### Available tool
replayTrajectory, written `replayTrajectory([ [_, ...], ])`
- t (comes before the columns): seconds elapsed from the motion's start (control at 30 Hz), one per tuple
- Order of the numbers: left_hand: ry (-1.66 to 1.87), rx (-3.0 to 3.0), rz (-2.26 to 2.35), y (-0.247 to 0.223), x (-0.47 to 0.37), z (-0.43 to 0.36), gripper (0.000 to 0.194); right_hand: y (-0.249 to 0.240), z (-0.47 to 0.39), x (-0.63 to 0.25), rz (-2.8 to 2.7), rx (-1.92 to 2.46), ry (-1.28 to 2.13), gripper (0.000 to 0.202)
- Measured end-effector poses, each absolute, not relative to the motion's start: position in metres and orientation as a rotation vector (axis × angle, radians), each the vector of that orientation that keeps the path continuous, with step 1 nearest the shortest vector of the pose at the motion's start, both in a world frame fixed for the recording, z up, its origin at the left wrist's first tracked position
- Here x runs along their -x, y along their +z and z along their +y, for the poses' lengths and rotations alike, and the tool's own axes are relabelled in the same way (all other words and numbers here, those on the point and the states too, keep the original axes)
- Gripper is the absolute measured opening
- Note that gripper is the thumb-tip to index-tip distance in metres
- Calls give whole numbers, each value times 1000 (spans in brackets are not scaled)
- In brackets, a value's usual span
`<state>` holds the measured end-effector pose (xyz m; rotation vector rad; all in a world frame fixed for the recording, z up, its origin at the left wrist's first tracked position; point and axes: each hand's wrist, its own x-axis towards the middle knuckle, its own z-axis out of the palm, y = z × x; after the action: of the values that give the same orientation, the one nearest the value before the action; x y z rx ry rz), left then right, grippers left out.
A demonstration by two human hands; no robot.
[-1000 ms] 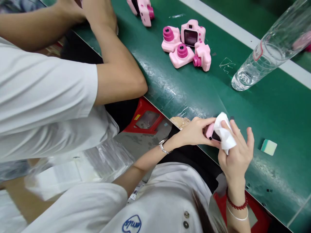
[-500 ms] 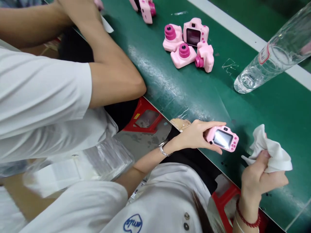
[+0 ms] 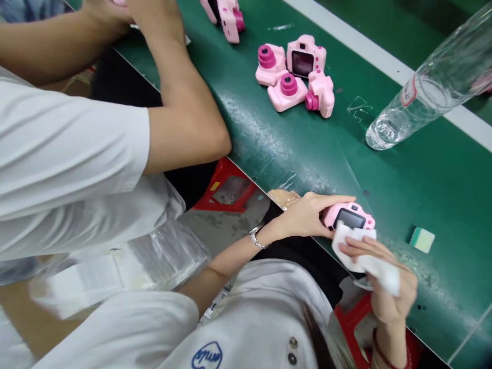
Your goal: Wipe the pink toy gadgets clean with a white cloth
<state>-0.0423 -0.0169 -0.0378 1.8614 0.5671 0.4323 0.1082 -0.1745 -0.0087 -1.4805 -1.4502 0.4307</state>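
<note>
My left hand [image 3: 303, 215] grips the left end of a pink toy camera [image 3: 331, 216], its screen [image 3: 350, 219] facing up. The camera is just over the table near its front edge. In my right hand [image 3: 392, 287] is a crumpled white cloth [image 3: 346, 246], which lies against the lower right part of the camera and hides some of its buttons. To the right of the camera, a small pale block with a green edge [image 3: 423, 240] rests on the table.
Several pink toy cameras [image 3: 288, 92] stand grouped on the green table [image 3: 307, 154], with more [image 3: 228, 20] farther left. A clear bottle of liquid [image 3: 407, 107] stands at right. A co-worker's bare arm [image 3: 188, 118] leans on the table at left. Red stools [image 3: 226, 189] are below the edge.
My right hand has moved left with the cloth and brought it onto the camera. The small pale block, hidden before, now shows. The co-worker's forearm has shifted right.
</note>
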Motion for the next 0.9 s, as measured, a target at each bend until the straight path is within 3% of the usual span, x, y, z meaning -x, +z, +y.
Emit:
replayTrajectory([
  [0.13,434,-1825,580,-36,43,-16,78,-8,-182,-114,-549,1714,275,15],
  [0.23,401,-1806,580,-34,43,-16,81,-11,-175,-113,-177,1769,450,22],
  [0.4,459,-1780,601,-30,44,-23,81,-17,-159,-103,-280,1647,919,41],
  [0.6,567,-1892,591,-14,42,-30,81,-10,-146,-98,-129,1484,849,35],
  [0.73,599,-2031,690,-3,41,-29,89,-10,-143,-99,-85,1428,980,35],
  [0.9,675,-2129,688,1,41,-26,93,-10,-141,-99,-42,1423,1089,45],
])
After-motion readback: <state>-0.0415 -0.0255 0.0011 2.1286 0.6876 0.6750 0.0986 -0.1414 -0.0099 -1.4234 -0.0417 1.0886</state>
